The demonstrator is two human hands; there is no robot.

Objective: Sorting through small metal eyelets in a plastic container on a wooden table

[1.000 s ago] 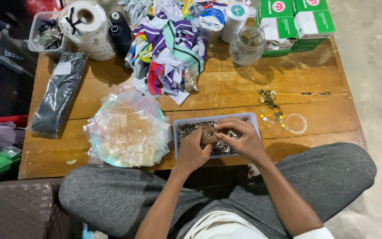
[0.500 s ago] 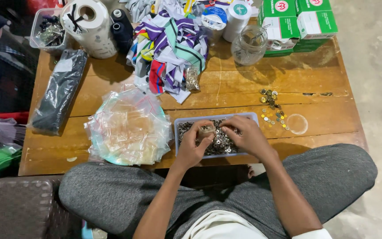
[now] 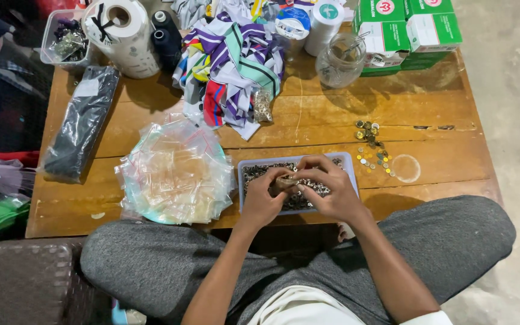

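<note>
Both hands, left hand [image 3: 261, 201] and right hand [image 3: 326, 191], pinching fingers together on a small packet [image 3: 284, 182] above the tray [image 3: 349, 161] of metal bits. Likely spilling onto the surface [image 3: 332, 120] if tilted.

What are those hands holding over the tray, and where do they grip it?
A small clear bag filled with tiny metal pieces, pinched between left hand and right hand at its two ends, above the tray. The exact finger placement is unclear.
</note>
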